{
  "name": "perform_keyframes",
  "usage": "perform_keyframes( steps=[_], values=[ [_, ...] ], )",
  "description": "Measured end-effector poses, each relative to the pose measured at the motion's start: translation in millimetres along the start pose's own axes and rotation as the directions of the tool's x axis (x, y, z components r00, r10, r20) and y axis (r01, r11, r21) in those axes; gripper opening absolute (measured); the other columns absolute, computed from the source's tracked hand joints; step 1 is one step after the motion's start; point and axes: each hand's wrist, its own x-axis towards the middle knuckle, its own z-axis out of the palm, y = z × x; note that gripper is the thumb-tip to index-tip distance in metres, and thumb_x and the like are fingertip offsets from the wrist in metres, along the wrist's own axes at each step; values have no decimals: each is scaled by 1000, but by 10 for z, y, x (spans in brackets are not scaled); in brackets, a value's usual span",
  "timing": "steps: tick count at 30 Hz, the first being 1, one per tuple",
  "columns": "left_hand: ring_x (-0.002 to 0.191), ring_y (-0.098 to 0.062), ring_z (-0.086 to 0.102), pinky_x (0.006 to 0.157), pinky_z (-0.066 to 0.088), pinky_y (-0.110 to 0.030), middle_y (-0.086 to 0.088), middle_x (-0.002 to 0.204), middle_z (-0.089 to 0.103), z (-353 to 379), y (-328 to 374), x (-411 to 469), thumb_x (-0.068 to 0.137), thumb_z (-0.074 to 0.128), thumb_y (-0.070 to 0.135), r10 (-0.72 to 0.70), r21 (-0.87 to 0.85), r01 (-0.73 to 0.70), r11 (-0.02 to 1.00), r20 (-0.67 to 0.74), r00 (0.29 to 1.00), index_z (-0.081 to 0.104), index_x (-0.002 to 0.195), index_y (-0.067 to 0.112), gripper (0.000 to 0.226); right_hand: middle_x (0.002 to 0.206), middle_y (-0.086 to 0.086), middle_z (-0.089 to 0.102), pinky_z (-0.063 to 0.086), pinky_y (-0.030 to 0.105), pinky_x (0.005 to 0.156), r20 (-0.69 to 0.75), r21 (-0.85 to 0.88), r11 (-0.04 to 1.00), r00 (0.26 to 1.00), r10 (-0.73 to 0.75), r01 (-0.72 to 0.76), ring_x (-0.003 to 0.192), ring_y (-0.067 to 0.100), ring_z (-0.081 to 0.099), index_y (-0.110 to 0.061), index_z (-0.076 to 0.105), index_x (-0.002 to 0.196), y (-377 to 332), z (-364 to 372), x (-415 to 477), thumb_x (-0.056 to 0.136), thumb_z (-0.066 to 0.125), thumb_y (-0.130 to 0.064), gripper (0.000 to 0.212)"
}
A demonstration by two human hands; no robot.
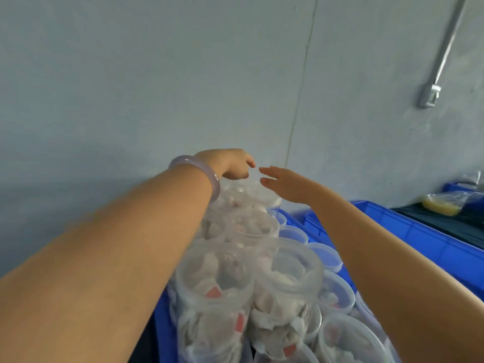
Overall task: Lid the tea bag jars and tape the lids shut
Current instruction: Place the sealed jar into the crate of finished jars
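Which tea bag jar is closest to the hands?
The farthest jar, by the wall: the left hand and right hand flank its top; the others sit nearer the camera.

Soft, cool, even light gives the wall point(131, 74) a bluish grey tone, dimmer toward its lower left. Motion blur smears the left forearm point(104, 258) and the near jars point(217, 284), and the wide lens makes the pipe point(448, 48) at top right lean.

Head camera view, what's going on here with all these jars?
A person reaches both arms over clear jars of tea bags stacked in a blue crate. The left hand, bracelet on its wrist, curls over the farthest jar; whether it grips it is blurred. The right hand is open beside it. The nearest jars have no lids.
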Motion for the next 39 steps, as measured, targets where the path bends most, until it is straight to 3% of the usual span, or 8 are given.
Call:
perform_keyframes(
  steps=[7, 13, 20, 25, 28, 30, 35, 39],
  values=[
    [120, -28, 49, 103, 39, -36, -8, 136, 50, -357, -172, -762, 97, 47, 12, -40, 10, 41, 999, -118, 992, 46, 137, 14, 40, 152, 7, 35, 28, 34, 108, 96, -203, 970, 989, -113, 131, 136, 26, 37, -14, 29, 150, -1144, -291, -322, 102, 38, -36, 53],
    [120, -27, 49, 95, 38, -32, -8, 136, 51, -591, -1039, -2149, 98, 39, 13, -259, 2, 268, 963, -262, 930, 42, 138, 15, 41, 143, 9, 46, 36, 35, 99, 107, -100, 944, 947, -303, 313, 127, 27, 46, -11, 43, 141, -2599, 141, -716, 98, 40, -25, 45],
    [119, -23, 52, 99, 41, -33, -3, 134, 54, -131, -2547, -4331, 93, 53, 17, -598, -152, 579, 801, -226, 769, 49, 132, 25, 40, 146, 11, 44, 37, 32, 98, 309, 93, 824, 771, -557, 559, 129, 26, 46, -10, 38, 145, -4435, 1697, -1606, 97, 44, -17, 48],
    [114, -28, 53, 91, 41, -34, -12, 125, 58, 344, -3375, -5170, 84, 59, 21, -761, -51, 771, 635, -217, 612, 57, 119, 12, 36, 126, 13, 60, 41, 31, 85, 436, 169, 726, 610, -662, 667, 108, 27, 55, -9, 59, 109, -5192, 2668, -1964, 93, 47, -12, 20],
    [138, -31, 25, 111, 23, -45, -13, 148, 30, 555, -3767, -5458, 82, 58, 41, -835, 35, 856, 516, -202, 512, 34, 142, 20, 68, 137, 19, 49, 39, 37, 97, 474, 157, 700, 569, -672, 697, 122, 32, 47, -2, 42, 136, -5480, 3102, -2049, 96, 42, -9, 40],
    [142, -32, 20, 113, 19, -48, -13, 153, 21, 636, -3959, -5558, 81, 60, 46, -864, 52, 885, 463, -196, 464, 20, 147, 24, 80, 148, 18, 37, 35, 39, 107, 517, 174, 689, 530, -672, 704, 131, 33, 40, -9, 29, 149, -5579, 3282, -2069, 100, 41, -9, 50],
    [117, -33, 54, 94, 42, -42, -15, 127, 55, 759, -3956, -5498, 94, 47, 16, -835, 177, 947, 267, -448, 319, 41, 132, 6, 40, 142, 18, 46, 34, 39, 106, 545, 254, 696, 495, -677, 672, 128, 31, 45, -7, 40, 143, -5690, 3470, -2070, 102, 37, -15, 41],
    [106, -27, 61, 84, 45, -35, -8, 110, 65, 655, -3828, -5472, 93, 50, 13, -788, 229, 927, 298, -489, 374, 61, 112, 11, 22, 133, 19, 54, 41, 43, 102, 484, 348, 721, 543, -686, 600, 120, 32, 52, -6, 24, 148, -5673, 3530, -2097, 95, 55, -19, 62]
  ],
)
